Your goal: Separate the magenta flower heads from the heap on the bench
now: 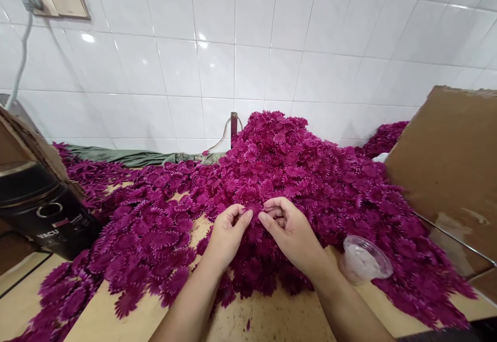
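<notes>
My left hand [231,228] has its thumb and forefinger pinched together over the heap, with the edge of a magenta fabric flower [254,211] at the fingertips. From the other side my right hand [287,225] pinches at the same flower, its remaining fingers curled in. The flower lies between the two thumbs and is hard to separate from the ones behind it. Just beyond and below the hands rises a large pile of similar magenta flowers [279,160], flat with jagged petals.
A clear plastic tub [365,259] with something whitish inside stands right of my right forearm. At left is a black canister [46,212] beside cardboard. A large cardboard box [446,166] leans at right. Behind are a white tiled wall [252,67] and green cloth [112,155].
</notes>
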Tool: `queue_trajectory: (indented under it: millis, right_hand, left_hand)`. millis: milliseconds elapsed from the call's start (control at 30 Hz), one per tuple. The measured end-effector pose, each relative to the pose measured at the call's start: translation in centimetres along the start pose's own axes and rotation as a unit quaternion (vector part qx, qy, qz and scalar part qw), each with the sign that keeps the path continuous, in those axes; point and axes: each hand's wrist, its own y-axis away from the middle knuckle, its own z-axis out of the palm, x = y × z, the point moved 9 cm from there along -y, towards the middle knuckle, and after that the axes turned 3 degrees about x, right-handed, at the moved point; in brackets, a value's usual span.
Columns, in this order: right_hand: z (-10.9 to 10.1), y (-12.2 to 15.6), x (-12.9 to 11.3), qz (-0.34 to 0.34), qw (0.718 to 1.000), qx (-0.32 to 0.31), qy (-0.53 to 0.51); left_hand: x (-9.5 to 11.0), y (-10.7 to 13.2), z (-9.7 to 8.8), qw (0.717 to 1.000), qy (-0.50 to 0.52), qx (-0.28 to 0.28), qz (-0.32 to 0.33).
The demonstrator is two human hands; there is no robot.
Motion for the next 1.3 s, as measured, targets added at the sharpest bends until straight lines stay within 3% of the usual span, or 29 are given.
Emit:
queue_trajectory:
  millis: [133, 233, 333, 433, 533, 733, 833, 933, 1000, 1033, 1100, 1200, 1300]
  right_hand:
    - [0.8, 0.0, 0.4, 0.015, 0.999, -0.034, 0.019]
    - [2.2, -0.3, 0.9, 0.041, 0.993, -0.102, -0.040]
    - [3.8, 0.0, 1.5, 0.100, 0.964, -0.195, -0.151]
    - [4.5, 0.5, 1.8, 0.152, 0.927, -0.241, -0.243]
    - [4.1, 0.2, 1.7, 0.165, 0.925, -0.209, -0.270]
    - [3.1, -1.4, 0.0, 0.072, 0.979, -0.046, -0.183]
    - [2.3, -2.0, -0.6, 0.037, 0.992, -0.004, -0.124]
    - [-2.4, -2.8, -0.5, -0.008, 0.990, 0.138, -0.042]
    - [-6.7, -2.6, 0.0, 0.000, 0.960, 0.280, 0.001]
    - [-7.7, -2.7, 0.0, -0.001, 0.954, 0.298, 0.006]
    - [-7.0, -3.2, -0.7, -0.029, 0.971, 0.236, -0.018]
    - [-3.8, -3.0, -1.7, -0.043, 0.989, 0.122, -0.066]
    - [-2.1, -2.1, -1.6, -0.042, 0.993, 0.094, -0.051]
  left_hand:
    - [-0.5, -0.2, 0.3, 1.000, -0.018, -0.009, -0.003]
    - [-1.5, -0.2, 0.7, 0.999, 0.034, -0.021, -0.034]
    - [-2.6, 0.2, 1.5, 0.987, 0.119, -0.065, -0.088]
    - [-3.0, 0.7, 2.0, 0.977, 0.149, -0.104, -0.113]
    - [-2.4, 0.6, 1.6, 0.982, 0.135, -0.097, -0.086]
    - [-0.9, -0.1, 0.9, 0.994, 0.110, -0.021, -0.010]
    - [-0.6, 0.0, 0.7, 0.993, 0.115, -0.004, -0.008]
    - [0.3, 0.6, -1.0, 0.994, 0.109, 0.020, 0.002]
    - [1.2, 0.9, -2.7, 0.994, 0.095, 0.048, 0.021]
    - [1.6, 0.9, -3.2, 0.995, 0.080, 0.053, 0.031]
    - [1.9, 0.4, -3.0, 0.999, -0.005, 0.035, 0.038]
    - [1.6, -1.0, -1.1, 0.993, -0.109, 0.001, 0.044]
    - [2.1, -1.9, -0.4, 0.986, -0.136, 0.039, 0.090]
